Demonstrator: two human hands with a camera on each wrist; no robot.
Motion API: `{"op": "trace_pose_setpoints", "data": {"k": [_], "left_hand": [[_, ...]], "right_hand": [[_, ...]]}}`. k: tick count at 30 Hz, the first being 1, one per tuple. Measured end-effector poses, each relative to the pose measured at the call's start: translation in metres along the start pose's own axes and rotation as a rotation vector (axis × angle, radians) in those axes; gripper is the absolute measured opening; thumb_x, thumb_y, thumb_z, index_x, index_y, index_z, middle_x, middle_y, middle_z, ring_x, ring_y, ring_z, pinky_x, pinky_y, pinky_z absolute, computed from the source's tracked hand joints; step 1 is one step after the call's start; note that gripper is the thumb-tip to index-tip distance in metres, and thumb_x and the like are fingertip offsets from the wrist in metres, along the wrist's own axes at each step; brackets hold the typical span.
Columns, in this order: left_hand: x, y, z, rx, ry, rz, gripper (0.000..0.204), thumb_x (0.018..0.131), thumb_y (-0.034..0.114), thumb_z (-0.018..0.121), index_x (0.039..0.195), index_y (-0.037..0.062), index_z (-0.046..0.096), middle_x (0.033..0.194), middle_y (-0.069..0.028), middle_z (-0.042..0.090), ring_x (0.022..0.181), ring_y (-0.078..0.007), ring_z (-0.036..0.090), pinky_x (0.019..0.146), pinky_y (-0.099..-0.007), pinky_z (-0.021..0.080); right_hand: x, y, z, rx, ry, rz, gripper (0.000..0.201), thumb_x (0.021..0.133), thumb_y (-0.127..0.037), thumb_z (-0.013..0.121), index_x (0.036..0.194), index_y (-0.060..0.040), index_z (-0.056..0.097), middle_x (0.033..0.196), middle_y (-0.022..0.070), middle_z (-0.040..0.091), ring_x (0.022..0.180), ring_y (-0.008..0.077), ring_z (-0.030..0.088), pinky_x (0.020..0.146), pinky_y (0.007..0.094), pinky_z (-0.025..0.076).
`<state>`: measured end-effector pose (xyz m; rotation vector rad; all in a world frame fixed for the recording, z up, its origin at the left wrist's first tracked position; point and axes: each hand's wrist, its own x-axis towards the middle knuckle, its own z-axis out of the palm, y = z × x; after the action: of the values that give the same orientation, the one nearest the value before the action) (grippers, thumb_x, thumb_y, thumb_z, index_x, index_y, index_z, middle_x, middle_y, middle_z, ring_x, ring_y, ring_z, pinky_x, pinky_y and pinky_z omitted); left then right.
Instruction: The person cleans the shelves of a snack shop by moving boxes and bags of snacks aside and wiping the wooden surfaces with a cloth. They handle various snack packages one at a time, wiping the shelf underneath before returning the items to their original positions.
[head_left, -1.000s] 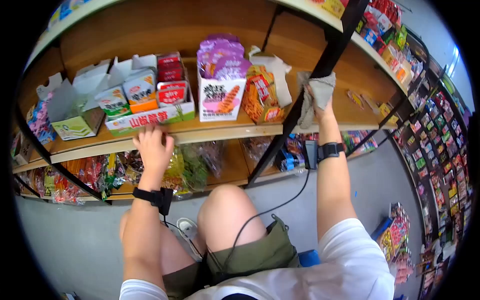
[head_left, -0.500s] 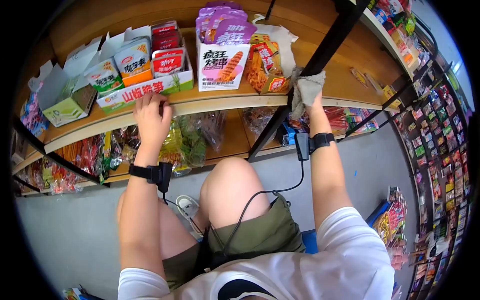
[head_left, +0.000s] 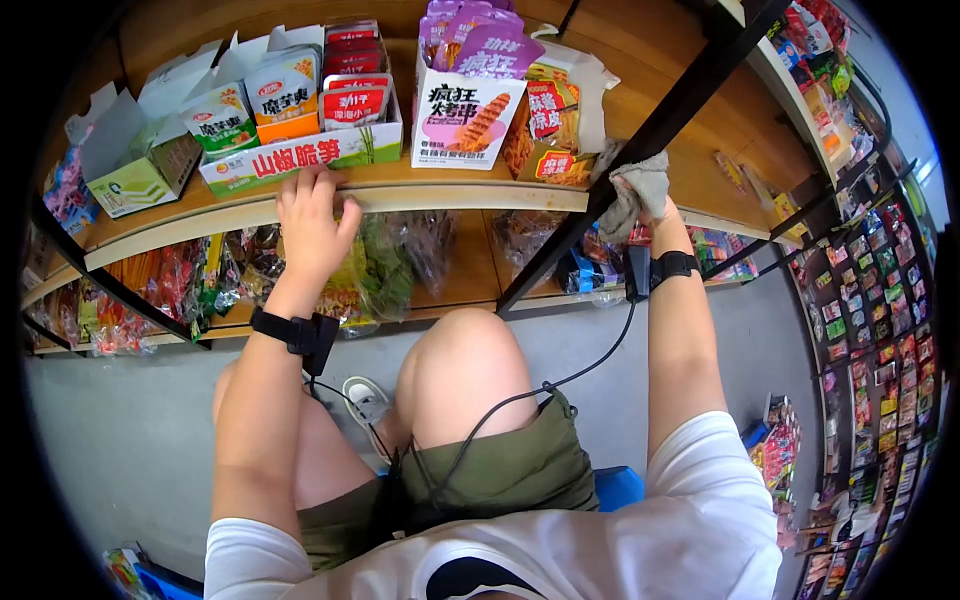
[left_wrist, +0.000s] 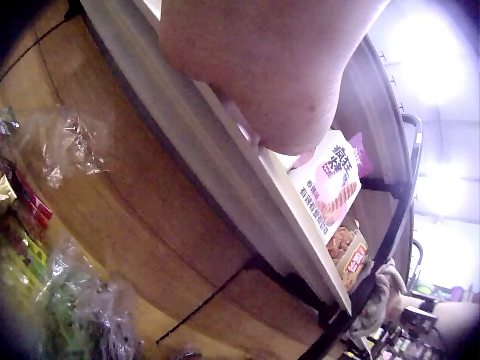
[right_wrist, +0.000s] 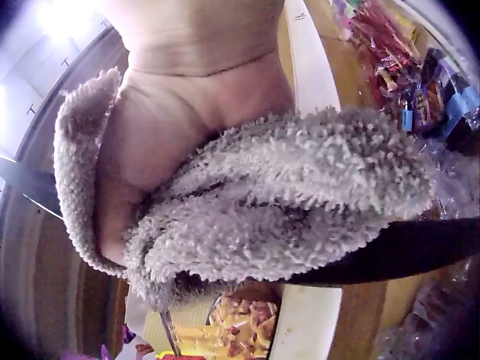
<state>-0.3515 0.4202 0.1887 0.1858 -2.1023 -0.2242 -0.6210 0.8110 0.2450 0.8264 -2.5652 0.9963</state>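
Observation:
My left hand (head_left: 313, 222) rests with its fingertips on the pale front edge (head_left: 450, 196) of the shelf, right at the front of a low display box (head_left: 380, 143) holding snack packets. In the left wrist view the hand's underside hides its fingers. A fluffy grey cloth (head_left: 640, 182) is bunched in my right hand (right_wrist: 172, 124), which grips it against the black shelf post (head_left: 685, 100). Folds of the cloth hang on both sides of the post and cover most of the fingers. Left of the post stands an open carton of noodle-like snacks (head_left: 545, 120).
A white box (head_left: 468, 120) with purple packets stands mid-shelf, and an opened green-and-white box (head_left: 145, 180) further left. Bagged snacks (head_left: 375, 270) fill the lower shelf. A cable (head_left: 590, 365) runs from the right wrist across the lap. Racks of packets (head_left: 880, 340) line the right.
The right hand and cloth have moved down along the post to about shelf-edge height, with the cloth now wrapped round it. The left hand stays at the shelf edge; the head view has shifted.

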Motion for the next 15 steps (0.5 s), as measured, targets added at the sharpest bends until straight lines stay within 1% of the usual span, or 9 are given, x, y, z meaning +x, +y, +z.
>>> {"op": "trace_pose_setpoints", "data": {"k": [2,4,5,6,7,8,11,13,15], "left_hand": [[-0.001,0.002,0.004,0.032,-0.004,-0.022,0.025,0.071,0.019,0.056,0.093,0.0056,0.057,0.099,-0.0105,0.051,0.1,-0.0323,0.045,0.087,-0.0441,0.035],[-0.001,0.005,0.008,0.06,0.028,-0.002,0.026,0.071,0.019,0.056,0.094,0.0059,0.057,0.1,-0.0101,0.051,0.098,-0.0315,0.045,0.086,-0.0436,0.035],[-0.003,0.006,0.01,0.077,0.038,-0.001,0.027,0.071,0.019,0.056,0.094,0.006,0.057,0.101,-0.01,0.052,0.097,-0.0312,0.045,0.086,-0.0433,0.035],[-0.004,0.007,0.011,0.087,0.017,-0.02,0.029,0.07,0.019,0.056,0.097,0.0068,0.057,0.102,-0.0098,0.052,0.097,-0.0309,0.045,0.087,-0.0427,0.035],[-0.005,0.01,0.013,0.089,0.034,-0.029,0.029,0.071,0.019,0.057,0.097,0.0071,0.057,0.102,-0.0099,0.051,0.097,-0.0309,0.045,0.087,-0.0427,0.034],[-0.007,0.013,0.015,0.092,0.051,-0.035,0.03,0.071,0.019,0.057,0.098,0.0075,0.057,0.103,-0.01,0.051,0.097,-0.031,0.045,0.087,-0.0426,0.034],[-0.012,0.016,0.018,0.115,0.052,-0.021,0.033,0.071,0.02,0.058,0.102,0.0076,0.056,0.104,-0.0109,0.051,0.097,-0.0316,0.044,0.088,-0.0426,0.034],[-0.013,0.019,0.015,0.125,0.056,-0.008,0.033,0.072,0.02,0.059,0.102,0.0072,0.055,0.103,-0.0112,0.051,0.098,-0.0319,0.044,0.088,-0.0428,0.033],[-0.015,0.018,0.014,0.118,0.021,-0.013,0.035,0.072,0.019,0.059,0.104,0.0069,0.055,0.102,-0.0115,0.05,0.098,-0.0322,0.043,0.089,-0.0429,0.033]], "right_hand": [[-0.002,-0.008,0.013,0.185,0.145,-0.024,0.011,0.079,-0.017,0.055,0.083,-0.0085,0.061,0.077,0.0067,0.06,0.074,0.0197,0.06,0.058,0.0319,0.048],[-0.016,-0.024,0.04,0.708,0.306,-0.05,0.026,0.082,-0.018,0.052,0.106,-0.0063,0.054,0.097,0.0078,0.058,0.091,0.0202,0.058,0.073,0.0331,0.049],[-0.028,-0.026,0.056,1.442,0.392,0.078,0.038,0.084,-0.017,0.049,0.119,-0.0053,0.047,0.11,0.0083,0.055,0.101,0.0206,0.054,0.083,0.0343,0.048],[-0.026,-0.009,0.072,1.145,0.497,-0.003,0.049,0.084,-0.011,0.044,0.131,-0.005,0.031,0.121,0.0108,0.047,0.111,0.0231,0.048,0.094,0.0351,0.042],[-0.028,-0.022,0.074,1.225,0.622,0.109,0.045,0.082,-0.005,0.043,0.126,-0.0028,0.038,0.116,0.013,0.051,0.106,0.0233,0.052,0.09,0.0348,0.044],[-0.026,-0.006,0.082,1.038,0.646,0.032,0.043,0.08,-0.003,0.044,0.123,-0.0021,0.041,0.114,0.0132,0.053,0.104,0.0239,0.053,0.089,0.0347,0.044],[-0.035,-0.005,0.099,0.435,0.88,-0.051,0.034,0.073,-0.009,0.056,0.105,0.0021,0.054,0.102,0.0188,0.058,0.096,0.0334,0.055,0.084,0.0363,0.043],[-0.045,-0.021,0.097,-0.094,0.886,-0.165,0.039,0.068,-0.017,0.064,0.099,0.0044,0.056,0.101,0.0226,0.057,0.096,0.0384,0.054,0.083,0.0386,0.043],[-0.061,-0.07,0.083,-0.061,0.799,-0.089,0.045,0.066,-0.022,0.066,0.101,0.0044,0.056,0.104,0.0239,0.057,0.099,0.0413,0.052,0.086,0.041,0.042]]}}
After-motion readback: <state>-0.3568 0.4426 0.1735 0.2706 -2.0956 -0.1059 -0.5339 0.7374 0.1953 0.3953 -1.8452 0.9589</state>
